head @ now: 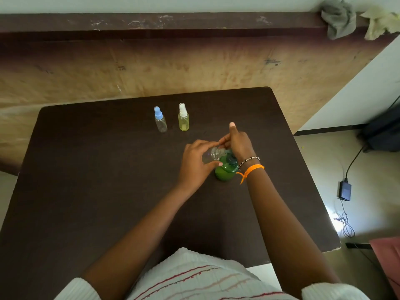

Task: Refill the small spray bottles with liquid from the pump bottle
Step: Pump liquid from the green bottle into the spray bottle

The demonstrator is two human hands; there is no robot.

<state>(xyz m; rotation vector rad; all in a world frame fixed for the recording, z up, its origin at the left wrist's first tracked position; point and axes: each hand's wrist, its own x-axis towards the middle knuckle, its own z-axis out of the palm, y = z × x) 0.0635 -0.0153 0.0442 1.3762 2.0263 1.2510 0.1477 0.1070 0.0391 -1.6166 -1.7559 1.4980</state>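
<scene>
Near the table's (86,169) middle, the left hand (194,163) pinches a small clear bottle (211,155), light and likely slippery, tilted to the green pump bottle's (225,172) spout while the right hand (238,144) presses its head.

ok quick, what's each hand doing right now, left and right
Left hand: holding a small clear bottle, uncapped, tilted with its neck at the pump spout.
Right hand: on top of the green pump bottle, fingers curled over the pump head.
</scene>
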